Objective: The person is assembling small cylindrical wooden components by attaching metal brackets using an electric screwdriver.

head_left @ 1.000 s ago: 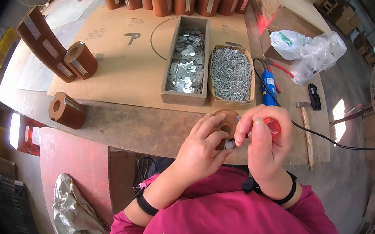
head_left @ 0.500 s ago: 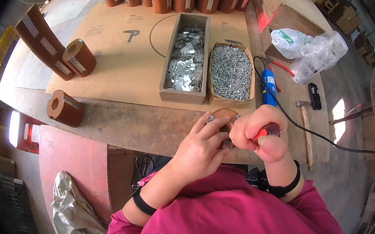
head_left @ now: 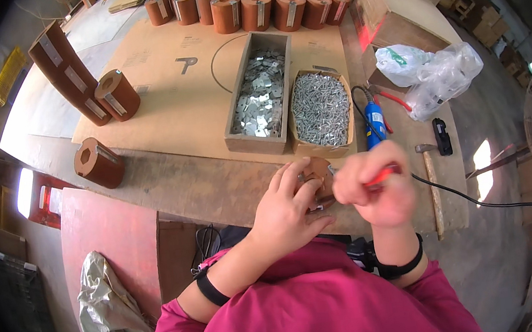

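At the table's front edge, my left hand (head_left: 286, 205) is closed over a brown cylindrical block (head_left: 321, 167), its fingers curled across the top. The hand covers much of the block, and small metal pieces show at its rim. My right hand (head_left: 376, 185), smeared by motion, is wrapped round a red-handled screwdriver (head_left: 383, 176) just right of the block. The tool's tip is too blurred to make out. Beyond my hands stand a long wooden box (head_left: 233, 142) of flat metal plates (head_left: 263, 92) and a carton (head_left: 323, 151) heaped with screws (head_left: 321, 108).
Several finished-looking brown cylinders (head_left: 257, 11) crowd the far edge. More stand at left: a leaning stack (head_left: 69, 74), one beside it (head_left: 117, 95) and one nearer (head_left: 98, 163). At right are a blue power tool (head_left: 375, 123), its cord, a hammer (head_left: 434, 191) and plastic bags (head_left: 445, 75).
My right hand has turned and shifted slightly right, with the red handle now at another angle. The left hand stays on the block. The whole view has tilted a little.
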`<state>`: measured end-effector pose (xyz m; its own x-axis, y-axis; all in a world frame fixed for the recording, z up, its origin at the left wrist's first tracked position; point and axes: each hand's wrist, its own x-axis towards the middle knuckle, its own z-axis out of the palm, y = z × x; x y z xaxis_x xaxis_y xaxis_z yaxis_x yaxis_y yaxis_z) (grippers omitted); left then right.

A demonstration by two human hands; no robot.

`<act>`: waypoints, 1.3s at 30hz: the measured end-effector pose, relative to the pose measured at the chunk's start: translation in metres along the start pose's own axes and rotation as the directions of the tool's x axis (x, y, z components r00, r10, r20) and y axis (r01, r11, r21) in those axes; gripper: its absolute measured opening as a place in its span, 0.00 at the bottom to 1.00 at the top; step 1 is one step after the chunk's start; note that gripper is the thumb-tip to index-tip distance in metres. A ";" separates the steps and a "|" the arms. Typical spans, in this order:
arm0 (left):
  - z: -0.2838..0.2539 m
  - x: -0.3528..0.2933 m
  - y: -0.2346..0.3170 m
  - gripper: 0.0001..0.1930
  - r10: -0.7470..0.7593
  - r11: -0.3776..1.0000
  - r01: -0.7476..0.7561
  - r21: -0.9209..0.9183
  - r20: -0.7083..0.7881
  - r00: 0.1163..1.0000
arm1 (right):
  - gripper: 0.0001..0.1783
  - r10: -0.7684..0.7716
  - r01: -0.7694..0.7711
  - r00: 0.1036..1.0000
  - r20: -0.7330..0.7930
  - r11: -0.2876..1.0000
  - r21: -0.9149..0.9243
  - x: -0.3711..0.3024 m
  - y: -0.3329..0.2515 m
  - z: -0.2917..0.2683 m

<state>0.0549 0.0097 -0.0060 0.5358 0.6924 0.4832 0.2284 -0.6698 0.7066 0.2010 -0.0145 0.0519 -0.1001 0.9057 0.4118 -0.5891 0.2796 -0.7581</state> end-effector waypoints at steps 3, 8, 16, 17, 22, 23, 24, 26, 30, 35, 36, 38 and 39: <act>0.012 -0.001 -0.003 0.25 -0.013 0.977 0.015 0.214 -0.011 1.000 | 0.09 -0.144 0.140 0.988 -0.055 0.988 -0.066 -0.013 -0.029 -0.010; 0.003 0.002 -0.016 0.23 0.082 0.983 -0.093 0.159 0.070 0.994 | 0.09 -0.015 -0.193 0.967 -0.255 0.608 -0.770 -0.059 -0.057 -0.042; -0.061 0.000 -0.015 0.23 -0.093 0.958 0.028 0.285 0.218 0.972 | 0.13 -0.196 -0.391 0.908 -0.372 -0.071 -0.918 -0.133 -0.033 -0.121; -0.059 0.000 -0.012 0.22 -0.066 0.947 -0.016 0.322 0.241 0.968 | 0.13 -0.222 -0.391 0.906 -0.360 -0.115 -0.913 -0.134 -0.031 -0.128; -0.018 -0.010 0.003 0.21 -0.150 0.955 0.133 0.265 0.043 0.988 | 0.16 -0.232 -0.428 0.878 -0.419 0.013 -0.904 -0.124 -0.022 -0.165; -0.010 -0.013 -0.004 0.19 -0.128 0.956 0.134 0.262 -0.040 0.991 | 0.16 -0.189 -0.468 0.846 -0.498 0.184 -0.864 -0.119 -0.019 -0.167; -0.005 -0.013 -0.006 0.18 -0.109 0.956 0.138 0.257 -0.122 0.986 | 0.13 -0.183 -0.440 0.857 -0.481 0.224 -0.870 -0.115 -0.018 -0.168; -0.007 -0.014 -0.008 0.17 -0.101 0.963 0.131 0.237 -0.133 0.986 | 0.11 -0.148 -0.379 0.925 -0.350 -0.292 -0.878 -0.100 -0.024 -0.156; -0.017 -0.009 -0.015 0.19 0.024 0.993 -0.020 0.118 -0.029 0.999 | 0.10 -0.148 -0.589 0.790 -0.595 0.090 -0.803 -0.082 -0.017 -0.132; -0.015 -0.005 -0.009 0.18 0.023 0.996 -0.012 -0.085 0.129 0.991 | 0.36 -0.192 -0.546 0.838 -0.511 -0.299 -0.782 -0.068 0.017 -0.118; -0.015 -0.004 -0.009 0.17 0.007 0.987 0.016 -0.158 0.146 0.989 | 0.39 -0.145 -0.570 0.817 -0.558 -0.337 -0.749 -0.063 0.019 -0.118; -0.015 -0.003 -0.010 0.18 0.005 0.991 0.016 -0.131 0.155 0.988 | 0.43 -0.099 -0.584 0.797 -0.596 -0.376 -0.719 -0.057 0.018 -0.119; -0.016 -0.003 -0.010 0.20 0.004 0.994 0.015 -0.109 0.173 0.985 | 0.43 -0.071 -0.606 0.774 -0.629 -0.371 -0.704 -0.056 0.015 -0.121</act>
<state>0.0377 0.0188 -0.0060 0.6696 0.6326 0.3891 0.1468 -0.6263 0.7657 0.2941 -0.0229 -0.0441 0.4684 0.8818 0.0543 0.8435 -0.4281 -0.3244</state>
